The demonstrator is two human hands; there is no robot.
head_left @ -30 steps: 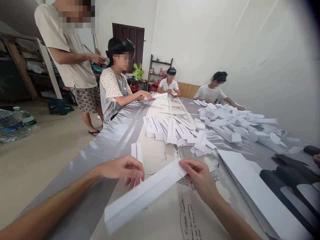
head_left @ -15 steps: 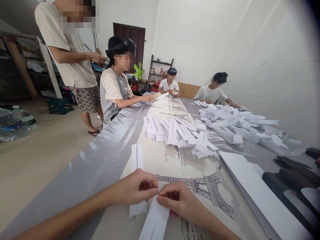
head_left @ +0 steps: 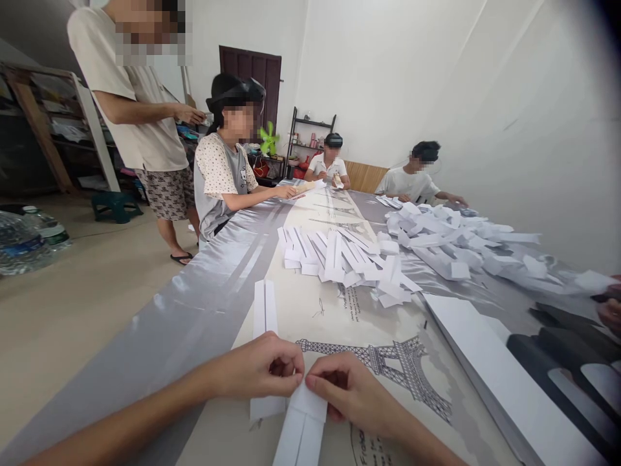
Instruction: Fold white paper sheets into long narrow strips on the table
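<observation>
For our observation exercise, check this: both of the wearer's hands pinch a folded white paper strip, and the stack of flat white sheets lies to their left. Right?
Not quite. The left hand and right hand do both pinch the folded white paper strip, but the stack of flat white sheets lies to their right, as the head view shows.

Readable text: one item only. The printed cover of the table [head_left: 208, 291] carries a handwritten-style word [head_left: 365, 455] at the lower frame edge, just beside the right hand [head_left: 354, 395]. It runs sideways and starts "Fr"; the remaining letters are cut off by the frame edge. A block of small script lines [head_left: 352, 301] is printed on the same cover further up; it is too small to read. The bottle label [head_left: 19, 244] at far left is blurred and illegible
</observation>
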